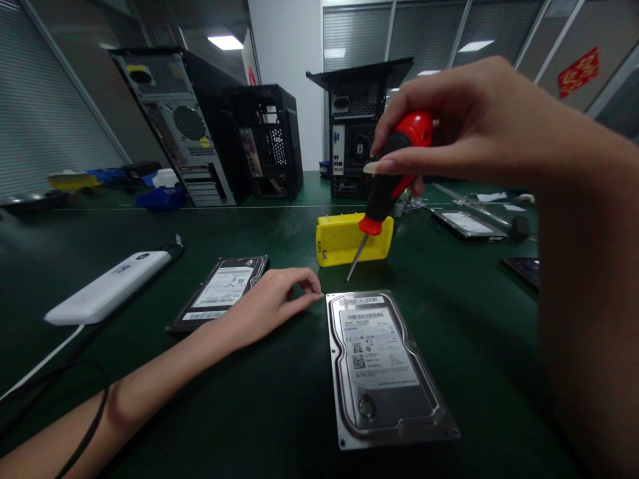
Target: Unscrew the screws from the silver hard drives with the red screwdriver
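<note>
My right hand (464,123) grips a red and black screwdriver (382,196) by its handle. The blade slants down to the left, its tip above the far edge of a silver hard drive (382,352) and apart from it. That drive lies flat, label up, in front of me. At its far left corner, my left hand (279,296) has thumb and forefinger pinched together; whatever is between them is too small to make out. Behind the screwdriver stands a yellow plastic tray (339,243) with a few small dark bits at its lower left.
Beside my left forearm lies a second hard drive (219,289), and further left a white power bank (110,286) with cables. Computer cases (174,126) line the back of the green table. Another drive (466,224) and a dark phone-like slab (522,269) lie to the right.
</note>
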Demonstrator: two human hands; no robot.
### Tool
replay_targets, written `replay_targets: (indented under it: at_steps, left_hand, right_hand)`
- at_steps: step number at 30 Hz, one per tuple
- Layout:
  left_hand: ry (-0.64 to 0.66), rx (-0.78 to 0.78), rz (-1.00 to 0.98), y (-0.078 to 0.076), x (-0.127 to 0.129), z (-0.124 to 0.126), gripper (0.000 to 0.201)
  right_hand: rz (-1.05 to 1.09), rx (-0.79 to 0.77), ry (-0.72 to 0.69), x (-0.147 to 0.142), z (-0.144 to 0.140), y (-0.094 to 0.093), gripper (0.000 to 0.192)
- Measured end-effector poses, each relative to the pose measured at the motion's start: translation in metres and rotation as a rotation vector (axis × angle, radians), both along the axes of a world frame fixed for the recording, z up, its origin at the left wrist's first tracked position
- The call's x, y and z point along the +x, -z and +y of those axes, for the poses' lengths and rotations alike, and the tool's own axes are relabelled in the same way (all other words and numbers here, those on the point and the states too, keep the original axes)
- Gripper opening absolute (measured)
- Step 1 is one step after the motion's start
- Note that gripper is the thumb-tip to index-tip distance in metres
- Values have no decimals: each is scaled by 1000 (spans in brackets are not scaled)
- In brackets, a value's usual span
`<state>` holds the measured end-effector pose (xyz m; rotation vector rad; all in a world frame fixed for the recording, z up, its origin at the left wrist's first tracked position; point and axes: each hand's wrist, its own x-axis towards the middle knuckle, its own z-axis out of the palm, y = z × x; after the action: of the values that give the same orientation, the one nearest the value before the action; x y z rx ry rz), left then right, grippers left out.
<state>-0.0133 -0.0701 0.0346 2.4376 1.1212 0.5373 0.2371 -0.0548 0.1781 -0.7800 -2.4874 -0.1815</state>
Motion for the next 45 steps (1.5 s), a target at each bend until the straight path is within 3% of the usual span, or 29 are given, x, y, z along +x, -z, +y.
replay_targets:
  at_steps: [8,16,22,26,31,38,45]
  left_hand:
    - [-116,-240,-340,14,-1,8,21]
    - [-79,-226,-317,16,0,8,27]
    - [-48,-125,-198,11,1,6,25]
    - [-69,-152,-210,13,1,7,25]
    - [-109,-183,-225,16,3,8,27]
    - [-114,-267,-263,14,5,4,28]
    - [-149,-287,-328,19,10,6,22]
  right_hand:
    - [-55,-98,47,5,-1,-2,40]
    - [-67,-110,69,2,1,0,43]
    - [-36,-87,62,-4,3,2,48]
    - [-9,-77,42,-7,2,4,48]
    - [53,-229,-62,-13,2,7,49]
    - [35,-337,-50,-15,2,10,53]
    - [25,-284,-44,-9,3,7,48]
